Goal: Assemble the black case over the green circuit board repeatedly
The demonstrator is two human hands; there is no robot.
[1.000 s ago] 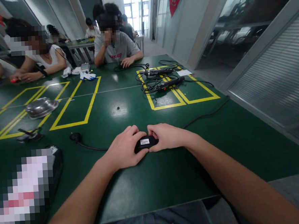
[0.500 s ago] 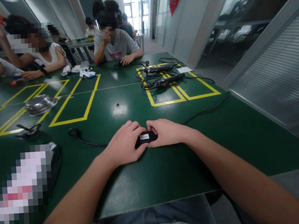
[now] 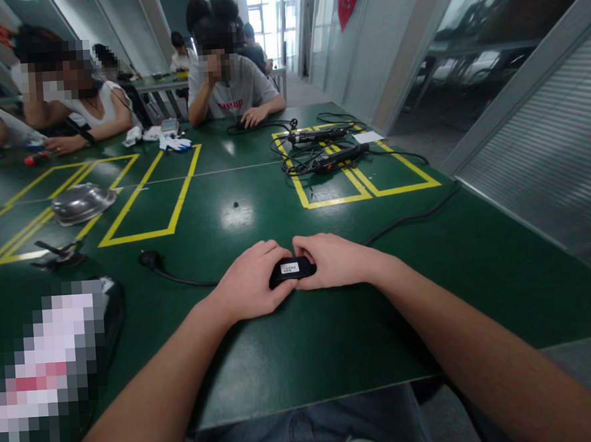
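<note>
Far out to the left of the left hand (image 3: 253,280), a metal bowl (image 3: 81,203) is sitting on the tabletop (image 3: 264,369). Nearer that hand, a plug (image 3: 150,259) is lying with its lead (image 3: 189,282) running in toward the wrist. A glove (image 3: 174,143) is resting well beyond. The left hand is gripping the left end of the black box (image 3: 291,270) between thumb and fingers — the white label (image 3: 289,268) is facing up between the two hands. The right hand (image 3: 330,260) is pinching the box's right end, its fingers curling in. Beyond it, two black tools (image 3: 344,156) are lying among tangled cables (image 3: 296,161) — a paper (image 3: 368,137) is resting just beside them. Another cord (image 3: 410,220) is stretching away behind the right wrist.
</note>
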